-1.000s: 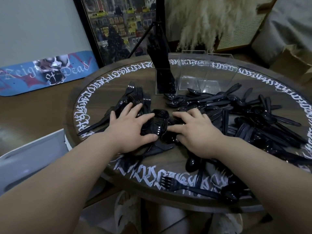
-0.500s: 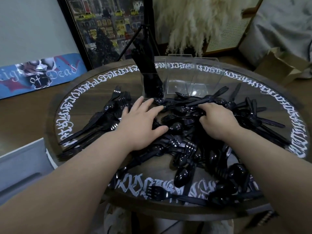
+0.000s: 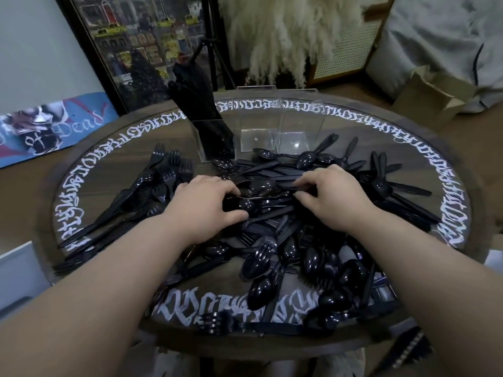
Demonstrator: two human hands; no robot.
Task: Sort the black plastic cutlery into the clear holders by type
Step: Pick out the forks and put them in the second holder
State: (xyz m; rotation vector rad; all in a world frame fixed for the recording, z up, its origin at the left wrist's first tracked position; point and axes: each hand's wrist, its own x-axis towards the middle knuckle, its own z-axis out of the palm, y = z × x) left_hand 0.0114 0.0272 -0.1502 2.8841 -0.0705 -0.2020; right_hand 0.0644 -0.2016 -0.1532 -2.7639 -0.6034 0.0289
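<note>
**Both hands in the heap at mid-table**

While my left hand (image 3: 202,204) curls over the middle of the cutlery pile (image 3: 272,213), its fingers bend down round a spoon bowl and the pieces just beside it, thumb pressing in from the near side. My right hand (image 3: 330,198) sits just to the right, fingertips pinching a thin black handle that runs leftward across the heap; which type of piece it is, I cannot tell.

The pile spreads from the centre of the round table (image 3: 89,170) toward the near and right rim, spoons (image 3: 262,291) thickest on the near side, some lying over the white lettering by the edge. One fork (image 3: 217,323) lies right at the near rim. A looser bunch of forks (image 3: 168,170) fans out on the left, tines pointing far.

Beyond my hands stand the clear holders (image 3: 272,126) in a row. The left compartment (image 3: 215,142) is packed with upright black cutlery; the two to its right show only clear walls. Bare wood shows on the far left and far right of the table, inside the lettered ring.

A cardboard box (image 3: 430,102) sits off the table at far right, a skateboard deck (image 3: 51,126) at far left.
</note>
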